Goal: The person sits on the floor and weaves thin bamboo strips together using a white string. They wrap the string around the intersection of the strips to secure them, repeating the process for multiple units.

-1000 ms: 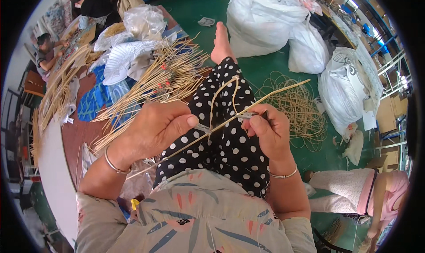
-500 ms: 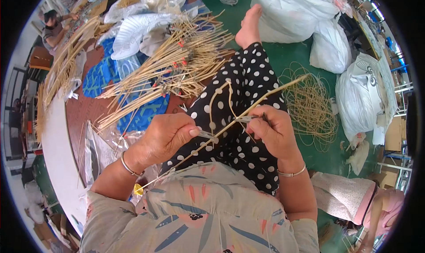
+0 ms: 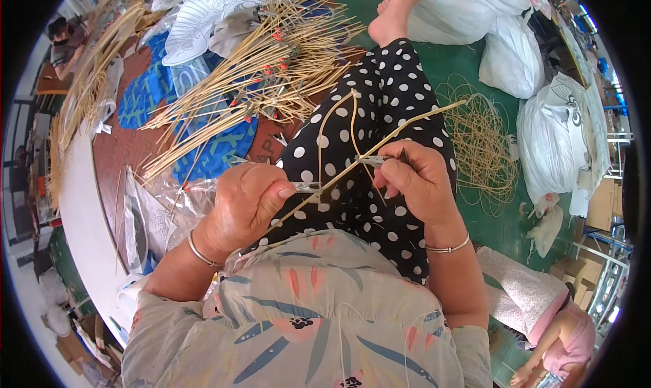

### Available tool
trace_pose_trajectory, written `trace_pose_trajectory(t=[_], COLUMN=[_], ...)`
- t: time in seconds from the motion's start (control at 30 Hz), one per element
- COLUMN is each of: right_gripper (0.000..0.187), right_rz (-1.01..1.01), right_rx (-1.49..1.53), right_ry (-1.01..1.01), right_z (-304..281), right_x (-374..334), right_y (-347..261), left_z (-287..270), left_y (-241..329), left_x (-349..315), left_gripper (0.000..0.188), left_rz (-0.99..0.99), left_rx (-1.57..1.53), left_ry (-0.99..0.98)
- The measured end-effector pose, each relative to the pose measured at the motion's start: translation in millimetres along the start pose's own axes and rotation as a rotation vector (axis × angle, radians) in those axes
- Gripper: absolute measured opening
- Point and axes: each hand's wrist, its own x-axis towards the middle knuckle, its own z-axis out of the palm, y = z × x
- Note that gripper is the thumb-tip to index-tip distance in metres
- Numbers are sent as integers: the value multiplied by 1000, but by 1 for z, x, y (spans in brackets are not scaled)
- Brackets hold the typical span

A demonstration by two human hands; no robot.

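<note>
Pinching a slim greyish piece (image 3: 305, 186) in the left hand (image 3: 249, 197) and a second greyish piece (image 3: 369, 161) in the right hand (image 3: 422, 186), both of unclear kind. Holding a long slanting stick (image 3: 340, 177), together with a thin peaked strip (image 3: 353, 127), above the polka-dot trousers (image 3: 400, 69). Sitting beside a table (image 3: 78, 184) bearing heaped sticks (image 3: 224, 93).

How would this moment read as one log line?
left hand: pinching pale strip; right hand: pinching second strip; long stick: slanting between hands; bent stick: arching beyond it; stick heap: over table, left
</note>
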Motion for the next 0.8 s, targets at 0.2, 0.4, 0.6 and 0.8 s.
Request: trace_pose_trajectory(t=[0.2, 0.4, 0.6, 0.8], right_gripper=[17, 15, 15, 13], right_rz=[-23, 21, -70, -196], right_rx=[-31, 83, 7, -104], right_ry=[-44, 33, 8, -83], right_z=[10, 9, 5, 7], right_x=[0, -2, -11, -23], right_y=[4, 1, 3, -13], left_z=[-2, -9, -11, -14], left_y=[5, 4, -45, -54], left_x=[-21, -38, -56, -66], left_gripper=[9, 18, 17, 22], left_rz=[-107, -551, -514, -619], left_rx=[40, -277, 124, 529], left_ry=[84, 303, 78, -239])
